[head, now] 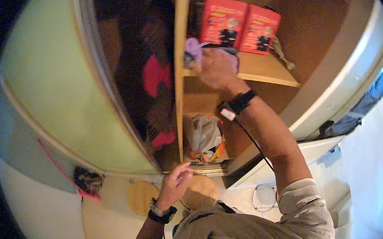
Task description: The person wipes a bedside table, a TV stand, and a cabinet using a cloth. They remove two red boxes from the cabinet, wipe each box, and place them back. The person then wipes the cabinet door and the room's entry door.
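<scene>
My right hand (pixel 215 68) reaches onto a wooden shelf (pixel 265 68) inside a cupboard. It is closed around a bundle of purple and dark cloth (pixel 193 49) at the shelf's left side, and the hand hides part of it. Just behind the cloth stand two red boxes or books (pixel 223 23) side by side, bearing print and a picture of a figure. Low in front of the cupboard, my left hand (pixel 176 185) holds nothing, its thumb and fingers apart. Each wrist wears a black strap, and a watch sits on the left one.
A plastic bag (pixel 206 133) with orange and yellow items lies in the lower compartment. Left of the upright divider (pixel 180 96) is a dark section with pink and dark cloth (pixel 157 76). A pale green sliding door (pixel 55 80) stands at left. Round wooden stools (pixel 143 198) are on the floor.
</scene>
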Available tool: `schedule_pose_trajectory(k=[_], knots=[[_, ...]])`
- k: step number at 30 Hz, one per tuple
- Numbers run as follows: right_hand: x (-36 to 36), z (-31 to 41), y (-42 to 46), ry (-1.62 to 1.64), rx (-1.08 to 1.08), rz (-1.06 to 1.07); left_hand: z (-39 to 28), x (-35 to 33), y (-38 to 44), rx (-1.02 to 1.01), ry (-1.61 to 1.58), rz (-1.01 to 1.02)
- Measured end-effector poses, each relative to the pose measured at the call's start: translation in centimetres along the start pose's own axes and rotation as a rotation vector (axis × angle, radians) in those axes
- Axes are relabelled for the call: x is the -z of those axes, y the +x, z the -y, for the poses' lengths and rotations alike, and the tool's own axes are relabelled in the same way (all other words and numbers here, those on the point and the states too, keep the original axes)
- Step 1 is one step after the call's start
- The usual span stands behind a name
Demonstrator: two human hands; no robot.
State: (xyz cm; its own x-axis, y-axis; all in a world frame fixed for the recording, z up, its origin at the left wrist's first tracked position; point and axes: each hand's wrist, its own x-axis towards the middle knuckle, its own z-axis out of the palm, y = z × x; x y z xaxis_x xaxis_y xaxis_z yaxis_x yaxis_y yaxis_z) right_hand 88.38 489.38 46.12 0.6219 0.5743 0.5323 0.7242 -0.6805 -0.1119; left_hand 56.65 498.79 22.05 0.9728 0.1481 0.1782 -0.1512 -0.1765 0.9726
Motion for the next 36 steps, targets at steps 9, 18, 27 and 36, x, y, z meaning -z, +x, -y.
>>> schedule_pose_trajectory(k=[9, 18, 27, 36], knots=[[4.3, -16.2, -7.0, -0.047, 0.173, -0.133, -10.9, -2.2, 12.3, -0.519, 0.583, -0.162], [6.5, -22.1, -10.5, -0.163, 0.072, -0.319, -17.2, -5.2, 25.1, -0.826, 1.041, -0.282], [5.8, -23.1, -10.0, -0.026, 0.087, -0.284, -21.7, -5.4, 34.7, -0.774, 0.991, -0.373], [4.0, -22.5, -7.8, 0.004, 0.205, -0.266, -22.5, -1.5, 44.3, -0.678, 0.822, -0.75]])
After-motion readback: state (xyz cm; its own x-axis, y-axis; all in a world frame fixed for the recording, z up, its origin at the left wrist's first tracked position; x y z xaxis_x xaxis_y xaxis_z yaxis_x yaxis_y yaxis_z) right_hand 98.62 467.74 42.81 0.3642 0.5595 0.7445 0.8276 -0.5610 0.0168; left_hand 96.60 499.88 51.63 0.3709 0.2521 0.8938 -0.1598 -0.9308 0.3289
